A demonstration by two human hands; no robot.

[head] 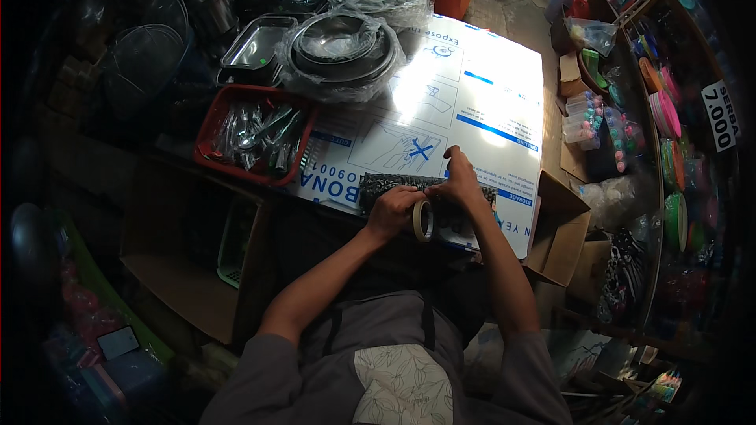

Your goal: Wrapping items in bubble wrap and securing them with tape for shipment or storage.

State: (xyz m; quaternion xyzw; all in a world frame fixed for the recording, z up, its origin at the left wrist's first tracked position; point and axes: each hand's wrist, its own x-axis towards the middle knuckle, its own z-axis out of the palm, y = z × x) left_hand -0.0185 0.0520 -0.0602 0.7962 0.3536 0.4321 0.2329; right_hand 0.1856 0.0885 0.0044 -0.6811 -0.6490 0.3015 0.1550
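A dark, patterned bundle lies along the front edge of the printed white board that covers the table. My left hand rests at its middle, with bent fingers by a roll of tan tape. The roll stands on its edge between my hands; whether my left fingers grip it or a strip from it is too small to tell. My right hand is over the right part of the bundle, thumb and fingertips near my left fingertips, index finger raised. What the right fingertips pinch cannot be made out.
A red plastic basket of wrapped metal cutlery stands left of my hands. Behind it are steel trays and plastic-wrapped steel bowls. An open cardboard box adjoins the table's right side; another box is below left. Stocked shelves line the right.
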